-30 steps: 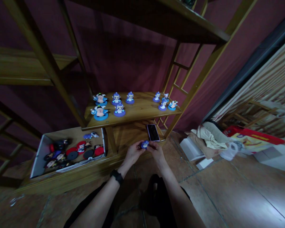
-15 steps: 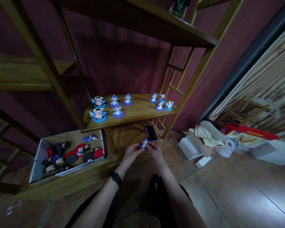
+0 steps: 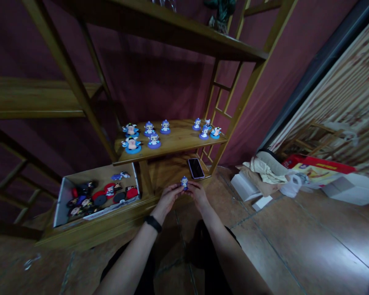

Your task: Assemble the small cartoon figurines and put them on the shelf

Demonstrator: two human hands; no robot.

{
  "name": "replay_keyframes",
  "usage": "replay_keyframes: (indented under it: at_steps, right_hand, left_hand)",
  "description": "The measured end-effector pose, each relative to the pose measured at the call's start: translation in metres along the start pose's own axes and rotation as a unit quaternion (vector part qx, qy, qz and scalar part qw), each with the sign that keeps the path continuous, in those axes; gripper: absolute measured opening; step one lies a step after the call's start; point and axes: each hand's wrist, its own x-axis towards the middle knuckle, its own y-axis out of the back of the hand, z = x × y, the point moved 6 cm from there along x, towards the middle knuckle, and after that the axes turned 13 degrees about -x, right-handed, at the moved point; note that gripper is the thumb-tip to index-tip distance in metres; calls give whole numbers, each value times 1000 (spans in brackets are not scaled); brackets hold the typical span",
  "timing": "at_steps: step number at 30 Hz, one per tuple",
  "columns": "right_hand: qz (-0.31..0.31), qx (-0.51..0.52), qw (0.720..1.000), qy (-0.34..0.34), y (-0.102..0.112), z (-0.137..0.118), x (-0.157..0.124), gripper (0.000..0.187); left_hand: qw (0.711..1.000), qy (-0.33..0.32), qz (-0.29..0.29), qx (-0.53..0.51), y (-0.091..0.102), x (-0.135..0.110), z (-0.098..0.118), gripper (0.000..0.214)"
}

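Observation:
A small purple-and-white figurine [image 3: 184,182] stands upright between my two hands, in front of the lower shelf. My left hand [image 3: 169,196], with a black band on the wrist, pinches it from the left. From the other side, the fingers of my right hand [image 3: 198,194] close on it as well. Just beyond my right hand lies a phone [image 3: 196,168], dark screen up. On the wooden shelf [image 3: 180,142] above are more figurines: purple ones such as this figurine [image 3: 154,140], and pink-and-blue ones such as this pig-like figurine [image 3: 131,145].
A cardboard box [image 3: 60,205] on the lower left board holds several loose figurines with red and black bases. Upright shelf posts [image 3: 246,96] frame the shelf. White boxes [image 3: 247,187], cloth [image 3: 266,169] and a plastic bag [image 3: 292,185] lie on the tiled floor at right.
The figurine in my hands has turned from tilted to upright. My hands have shifted little, and the head view has moved slightly.

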Motion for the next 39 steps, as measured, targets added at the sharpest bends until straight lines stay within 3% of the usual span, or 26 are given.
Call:
replay_keyframes:
  at_steps: [12,19,25,30,35,39]
  right_hand:
    - [-78,-17,997,12,-1,0,-43,36]
    - [-55,-58,997,-11,5,11,-67,39]
    - [-67,-164,981,78,2,13,-69,35]
    - [-14,-276,947,165,10,9,-66,29]
    - [-35,-267,944,189,9,5,-66,32]
    - [-11,-251,948,198,10,-12,-66,31]
  left_hand:
    - [999,-1,36,13,4,-50,7,24]
    - [997,-10,64,30,9,-73,-11,29]
    - [994,-76,59,42,11,-79,-20,31]
    - [993,-80,63,64,10,-79,-25,29]
    - [992,-82,72,69,9,-74,-23,32]
    - [993,-85,70,36,3,-67,-18,38]
